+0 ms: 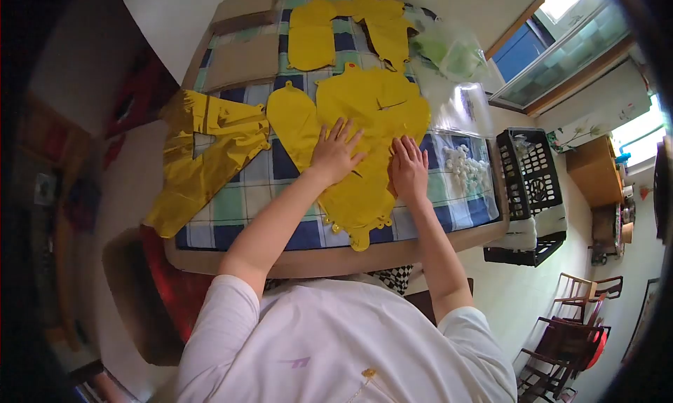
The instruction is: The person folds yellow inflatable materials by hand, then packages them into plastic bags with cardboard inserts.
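Flat, uninflated gold foil balloons lie on a table covered by a checked cloth (242, 210). The big foil balloon (371, 94) in the middle lies under both of my hands. My left hand (338, 151) rests on it with spread fingers. Palm down, my right hand (410, 168) lies near its right edge, fingers stretched out. To the left is a letter-A-shaped foil balloon (235, 126), partly hanging over the table's edge. A narrower foil piece (291, 115) sits just left of the big balloon. Neither hand grasps anything.
More foil balloons (312, 42) lie at the far side, beside brown cardboard pieces (242, 59). Clear plastic bags (463, 108) and a bag of small white pieces (466, 168) are on the right. A black crate (526, 172) stands off the table's right edge.
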